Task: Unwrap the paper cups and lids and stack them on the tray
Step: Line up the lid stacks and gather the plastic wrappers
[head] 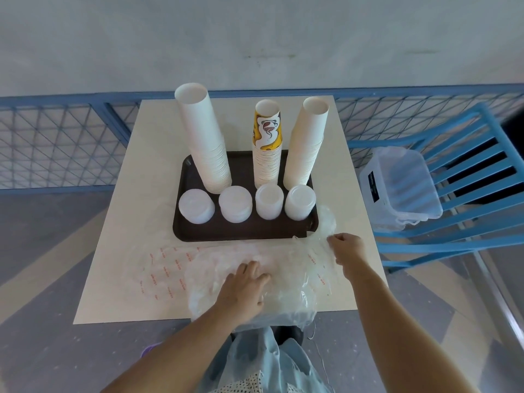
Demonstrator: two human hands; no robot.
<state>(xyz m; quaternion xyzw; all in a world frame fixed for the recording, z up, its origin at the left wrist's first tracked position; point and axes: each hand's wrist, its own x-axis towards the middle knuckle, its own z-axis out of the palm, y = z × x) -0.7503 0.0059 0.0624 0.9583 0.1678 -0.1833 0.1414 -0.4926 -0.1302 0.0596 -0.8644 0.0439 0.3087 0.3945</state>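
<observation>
Plastic wrap [286, 282] at tabletop [107, 293] front edge; cups [204, 137], lids [235, 204] stacked on tray [243, 231], looks done; left hand [243, 290] fingers [251, 269] flat on wrap, right hand [347, 246] pinching it.

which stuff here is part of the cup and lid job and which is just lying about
Job: tray, three cup stacks, four lid stacks, wrappers, which the left hand presses and the right hand grips.
Lying about: clear bin, blue chair, fence.

Bare workroom: blue mesh fence [56, 137], plain wall [255, 38], small table [113, 265].
</observation>
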